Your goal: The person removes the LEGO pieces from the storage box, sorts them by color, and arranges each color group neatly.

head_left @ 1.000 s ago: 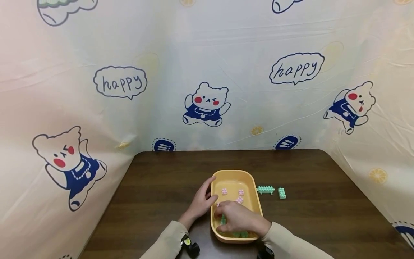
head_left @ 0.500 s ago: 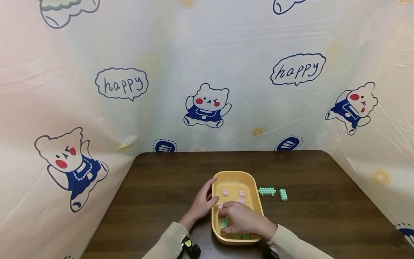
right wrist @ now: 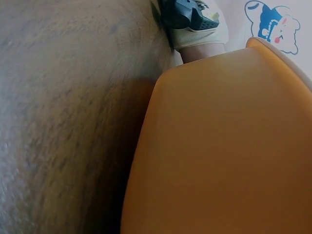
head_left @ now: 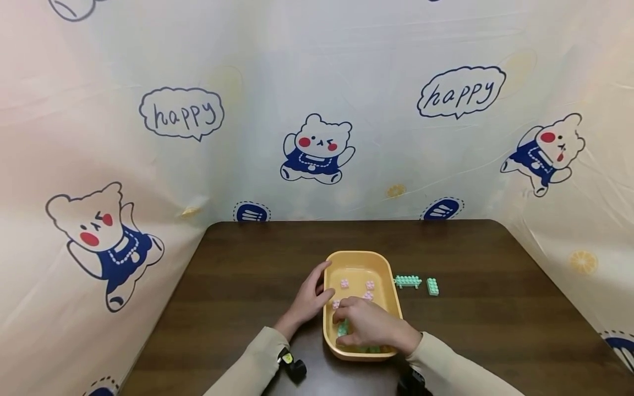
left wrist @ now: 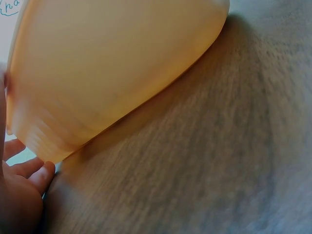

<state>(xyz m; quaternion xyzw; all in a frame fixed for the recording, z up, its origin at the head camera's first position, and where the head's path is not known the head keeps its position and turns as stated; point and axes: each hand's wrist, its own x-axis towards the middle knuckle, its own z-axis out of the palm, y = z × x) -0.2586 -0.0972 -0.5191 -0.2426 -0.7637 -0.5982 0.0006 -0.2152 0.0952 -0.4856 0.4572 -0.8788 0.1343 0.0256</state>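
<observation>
A yellow tray [head_left: 360, 264] stands on the table, with small pink bricks and green bricks in it. My left hand [head_left: 308, 302] grips its left side, thumb at the rim and the other fingers along the outer wall; the left wrist view has fingertips [left wrist: 46, 171] against the tray's lower edge. Inside the tray's near half is my right hand [head_left: 369, 324], thumb and fingers curled about a green brick [head_left: 343, 328]. Under that palm more green brick [head_left: 372, 349] shows, partly covered. A pink brick [head_left: 336, 304] lies just beyond the right fingertips. The right wrist view holds only the tray's outer wall [right wrist: 219, 146].
Right of the tray, a long green brick piece [head_left: 408, 281] with small projections lies close to the wall, and a single green brick [head_left: 432, 286] beyond it. Farther pink bricks [head_left: 370, 285] sit in the tray. A printed curtain [head_left: 317, 71] surrounds the dark wooden table [head_left: 247, 264].
The head view has tilted slightly, shifting the scene upward. My right hand has shifted slightly within the tray, baring more of the pink brick at its fingertips. The left hand keeps its place.
</observation>
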